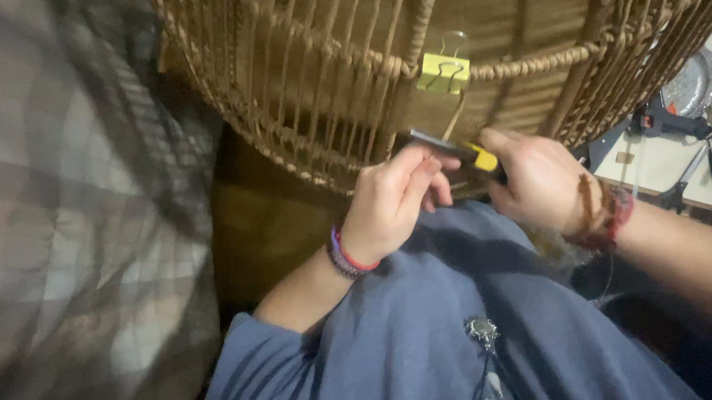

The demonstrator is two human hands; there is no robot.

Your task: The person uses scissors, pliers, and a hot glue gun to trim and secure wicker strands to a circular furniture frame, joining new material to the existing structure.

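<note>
Centre frame, my right hand [539,179] is gripping the stiff yellow-handled cutter [468,155] while my left hand [392,205] is pinching the light, springy cane [454,119].

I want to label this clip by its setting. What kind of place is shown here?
Probably a home craft corner or small workshop. A large woven rattan frame with a yellow clip stands before the person, and a side table holds a glue gun and other tools. Both hands hold a yellow-handled tool.

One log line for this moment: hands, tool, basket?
left hand: pinching tool blade | right hand: gripping yellow-handled tool | wicker basket: in front of both hands | yellow binder clip: on basket rim
</note>
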